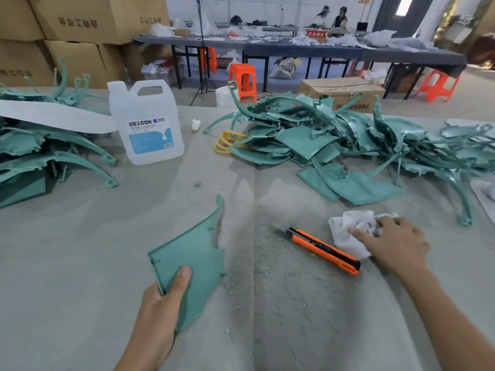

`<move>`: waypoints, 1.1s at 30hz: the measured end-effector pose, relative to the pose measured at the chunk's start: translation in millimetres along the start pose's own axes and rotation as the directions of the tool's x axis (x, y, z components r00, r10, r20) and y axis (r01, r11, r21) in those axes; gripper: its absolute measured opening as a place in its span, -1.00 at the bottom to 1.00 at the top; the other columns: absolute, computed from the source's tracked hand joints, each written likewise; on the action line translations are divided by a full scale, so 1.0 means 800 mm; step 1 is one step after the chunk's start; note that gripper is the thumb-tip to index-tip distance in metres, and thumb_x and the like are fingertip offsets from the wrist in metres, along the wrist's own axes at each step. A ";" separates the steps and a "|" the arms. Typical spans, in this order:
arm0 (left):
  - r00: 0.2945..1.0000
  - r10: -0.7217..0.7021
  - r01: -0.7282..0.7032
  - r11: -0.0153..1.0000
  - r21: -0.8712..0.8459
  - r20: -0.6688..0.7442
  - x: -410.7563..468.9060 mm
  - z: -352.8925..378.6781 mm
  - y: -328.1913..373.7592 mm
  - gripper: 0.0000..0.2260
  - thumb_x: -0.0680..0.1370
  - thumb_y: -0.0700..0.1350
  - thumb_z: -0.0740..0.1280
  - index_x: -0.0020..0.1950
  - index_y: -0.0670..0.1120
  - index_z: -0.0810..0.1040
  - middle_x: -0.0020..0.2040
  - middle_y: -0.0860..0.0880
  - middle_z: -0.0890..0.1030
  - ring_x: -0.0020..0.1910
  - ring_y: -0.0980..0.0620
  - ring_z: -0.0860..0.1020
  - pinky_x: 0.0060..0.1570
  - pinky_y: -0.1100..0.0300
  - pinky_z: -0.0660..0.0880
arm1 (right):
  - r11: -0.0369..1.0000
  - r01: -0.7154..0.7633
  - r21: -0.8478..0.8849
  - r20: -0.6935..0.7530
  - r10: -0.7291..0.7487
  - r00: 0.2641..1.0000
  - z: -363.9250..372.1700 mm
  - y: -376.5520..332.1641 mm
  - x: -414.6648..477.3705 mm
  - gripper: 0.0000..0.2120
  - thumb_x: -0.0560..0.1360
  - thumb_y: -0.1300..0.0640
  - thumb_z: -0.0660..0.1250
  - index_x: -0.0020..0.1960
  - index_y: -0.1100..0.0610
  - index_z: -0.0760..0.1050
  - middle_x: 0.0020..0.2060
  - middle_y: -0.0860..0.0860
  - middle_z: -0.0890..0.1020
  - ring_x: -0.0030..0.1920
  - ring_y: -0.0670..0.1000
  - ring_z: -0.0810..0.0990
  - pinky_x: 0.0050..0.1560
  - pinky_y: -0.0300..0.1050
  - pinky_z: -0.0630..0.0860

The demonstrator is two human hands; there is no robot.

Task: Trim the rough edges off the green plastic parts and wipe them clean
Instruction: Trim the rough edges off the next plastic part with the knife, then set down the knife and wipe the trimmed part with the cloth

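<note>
Left hand [160, 303] is clamped on the green panel [192, 253]. My thumb lies flat across its top face and the other fingers are tucked under the near left edge. The panel sits low and left of centre, tilted up off the grey table [80, 250], with its narrow curved end pointing away from me.

Over on the right, my right hand [393, 242] is down on the crumpled white cloth [345, 242]. The thumb stretches across it and the fingertips bend into the folds. I can't tell whether that's a real pinch or just contact.

The orange utility knife [324, 250] lies on the table just left of the cloth, touching its edge. No hand is on it, and its blade end points up and left. Fine green shavings [281, 277] are scattered on the table between the panel and the knife.

Further back on the right there's a big tangled heap of green parts [321, 137], with a yellow piece [227, 141] at its left edge. On the left is a second stack of green parts [40, 145] with a long white sheet [53, 116] lying across it. A translucent jug [150, 124] with a blue-and-white label stands upright just beside that stack.
</note>
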State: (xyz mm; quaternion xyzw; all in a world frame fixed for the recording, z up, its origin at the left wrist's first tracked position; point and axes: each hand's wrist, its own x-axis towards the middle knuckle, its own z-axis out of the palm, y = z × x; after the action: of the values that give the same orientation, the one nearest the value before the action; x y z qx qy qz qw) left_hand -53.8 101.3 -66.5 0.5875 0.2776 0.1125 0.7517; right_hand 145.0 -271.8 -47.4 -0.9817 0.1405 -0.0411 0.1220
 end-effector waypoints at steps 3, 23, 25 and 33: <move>1.000 -0.005 0.005 1.000 -0.022 -0.011 -0.002 0.003 0.007 -0.64 0.41 0.07 0.43 0.04 -0.17 0.67 -0.06 -0.16 0.74 -0.08 -0.17 0.72 0.08 -0.03 0.56 | 0.984 0.090 0.155 -0.051 -0.083 0.995 0.003 0.000 0.005 -0.72 0.46 -0.01 0.47 0.08 0.13 0.61 0.21 0.21 0.53 0.23 0.29 0.44 0.27 0.11 0.37; 0.913 0.072 -0.043 0.996 -0.081 0.402 -0.050 0.125 0.077 -0.65 0.56 -0.38 0.22 0.13 -0.04 0.67 -0.07 -0.01 0.74 -0.11 0.04 0.72 -0.25 0.21 0.62 | 0.295 0.855 0.427 -0.631 -0.579 0.515 -0.063 -0.232 -0.182 -0.69 0.56 0.13 0.23 0.21 0.11 0.64 0.22 0.02 0.61 0.26 -0.04 0.45 0.29 -0.07 0.33; 0.916 0.115 -0.061 0.987 -0.149 0.384 -0.057 0.111 0.087 -0.70 0.41 -0.28 0.36 0.03 0.00 0.73 -0.02 -0.15 0.73 -0.12 -0.10 0.72 -0.28 0.15 0.62 | 0.414 0.783 0.464 -0.603 -0.499 0.622 -0.061 -0.227 -0.136 -0.78 0.59 0.17 0.24 0.03 0.15 0.67 0.08 0.04 0.65 0.09 0.05 0.52 0.10 -0.03 0.34; 0.930 0.041 0.063 0.962 -0.267 0.366 -0.073 0.066 0.091 -0.70 0.28 -0.26 0.39 -0.03 -0.12 0.74 0.00 -0.29 0.70 -0.13 -0.29 0.70 -0.32 -0.01 0.63 | 0.796 0.301 0.526 -0.144 -0.265 0.953 -0.068 -0.177 0.015 -0.65 0.72 0.03 0.06 -0.14 0.14 0.45 -0.15 0.13 0.58 -0.10 0.22 0.57 -0.07 0.14 0.49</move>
State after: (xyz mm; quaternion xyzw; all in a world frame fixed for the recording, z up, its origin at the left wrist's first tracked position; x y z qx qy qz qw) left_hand -61.0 49.6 27.5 0.4870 0.1171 0.0335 0.8649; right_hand 188.2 -155.7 41.1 -0.9150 -0.0214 -0.1275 0.3823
